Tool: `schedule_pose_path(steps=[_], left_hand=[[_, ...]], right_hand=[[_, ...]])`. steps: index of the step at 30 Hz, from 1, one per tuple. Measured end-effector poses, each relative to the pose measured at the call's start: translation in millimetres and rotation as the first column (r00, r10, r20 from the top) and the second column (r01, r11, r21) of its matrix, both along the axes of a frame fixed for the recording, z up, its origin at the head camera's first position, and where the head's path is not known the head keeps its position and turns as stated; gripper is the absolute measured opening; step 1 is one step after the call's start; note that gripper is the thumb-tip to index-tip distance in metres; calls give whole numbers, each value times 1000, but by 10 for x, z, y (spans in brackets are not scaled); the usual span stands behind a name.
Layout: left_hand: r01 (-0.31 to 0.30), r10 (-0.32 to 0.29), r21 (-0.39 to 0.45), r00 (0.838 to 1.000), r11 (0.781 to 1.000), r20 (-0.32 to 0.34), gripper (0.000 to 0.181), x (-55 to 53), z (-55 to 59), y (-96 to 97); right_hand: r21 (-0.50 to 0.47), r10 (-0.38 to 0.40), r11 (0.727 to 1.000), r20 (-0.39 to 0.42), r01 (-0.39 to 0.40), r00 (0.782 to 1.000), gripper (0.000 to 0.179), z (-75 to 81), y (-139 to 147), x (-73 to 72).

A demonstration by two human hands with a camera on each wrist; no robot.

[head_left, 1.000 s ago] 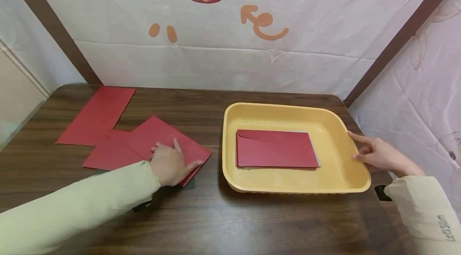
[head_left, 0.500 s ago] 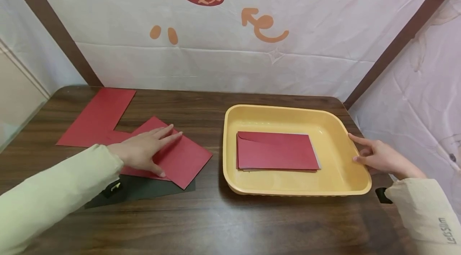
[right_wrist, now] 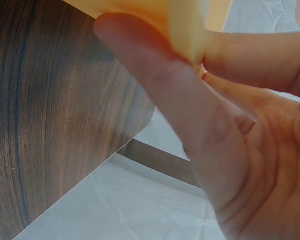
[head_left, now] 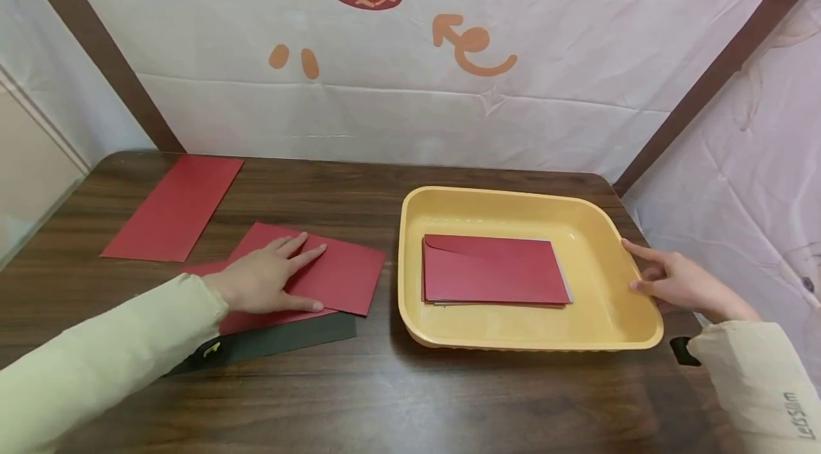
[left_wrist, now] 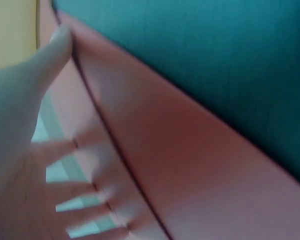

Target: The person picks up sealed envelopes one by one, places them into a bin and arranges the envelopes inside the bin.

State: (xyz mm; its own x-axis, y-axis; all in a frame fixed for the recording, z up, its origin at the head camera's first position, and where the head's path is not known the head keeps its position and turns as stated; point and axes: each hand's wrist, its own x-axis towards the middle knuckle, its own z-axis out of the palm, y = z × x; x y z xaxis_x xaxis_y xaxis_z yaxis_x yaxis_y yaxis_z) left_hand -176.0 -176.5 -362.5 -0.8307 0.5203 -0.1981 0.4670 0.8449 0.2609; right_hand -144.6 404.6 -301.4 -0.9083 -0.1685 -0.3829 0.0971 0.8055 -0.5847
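My left hand (head_left: 266,279) lies with fingers spread on a red envelope (head_left: 353,272) at the left of the table. Another red envelope (head_left: 246,323) shows partly beneath it, and a dark green sheet (head_left: 291,341) pokes out along the near side. In the left wrist view, the thumb and fingertips press the red paper (left_wrist: 190,155). My right hand (head_left: 689,286) pinches the right rim of a yellow plastic tray (head_left: 599,304); the right wrist view has the thumb and a finger on either side of that rim (right_wrist: 185,30). A stack of red envelopes (head_left: 497,269) lies in the tray.
Apart from the others, a red envelope (head_left: 173,215) lies at the far left of the brown wooden table (head_left: 410,404). Behind the table hangs a white printed cloth (head_left: 385,112). A black strap (head_left: 685,351) is at the right wrist.
My left hand drew back left from the envelope's right part, then pressed on it. The top envelope turned and the one below slid towards me, off the far-left envelope. The right hand stayed put.
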Motion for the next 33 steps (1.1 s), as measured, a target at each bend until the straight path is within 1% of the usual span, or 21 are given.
schedule_pose_path(steps=[5,6,9,11,13,17,19,21,23,25,27,29,31,33], left_hand=[[-51,47,-41,995,998,-91,90,84,-71,123],[-63,58,-47,993,997,-101,89,91,-81,143],[-86,78,-63,990,994,-121,89,98,-99,187],[-96,88,-66,990,993,-114,90,94,-95,201],[-102,96,-66,991,993,-92,91,85,-72,204],[-128,128,-24,992,991,-20,94,52,11,148],[-150,150,3,989,989,-12,93,22,59,94],[-193,194,21,981,981,-27,88,-20,99,21],[-259,260,26,965,965,-36,85,-63,133,-69],[-337,337,25,941,941,-19,88,-106,156,-164],[-411,411,24,911,911,29,97,-142,164,-251],[-470,467,21,880,882,89,105,-164,158,-318],[-511,504,23,853,859,139,107,-170,146,-359],[-541,530,26,832,841,167,104,-168,130,-378]], right_hand=[[10,18,1000,-14,-17,1000,79,-5,14,-2],[11,9,1000,-12,-8,1000,79,-4,13,-4],[10,19,1000,-17,-19,1000,78,-10,17,-3],[10,13,1000,-16,-13,1000,78,-13,15,-2],[7,12,1000,-14,-12,1000,78,-14,14,-1],[0,-4,1000,-4,4,1000,80,-11,4,-6],[-4,-8,1000,0,8,1000,80,-12,-4,-8],[-2,-7,1000,2,7,1000,80,-17,-5,-11],[1,-6,1000,1,6,1000,81,-14,-5,-11],[3,-8,1000,1,8,1000,81,-11,-5,-11],[3,-9,1000,2,9,1000,81,-9,-3,-13],[5,-6,1000,1,6,1000,81,-8,-3,-14],[6,-5,1000,2,5,1000,81,-8,-6,-15],[12,-1,1000,0,1,1000,80,-10,-12,-15]])
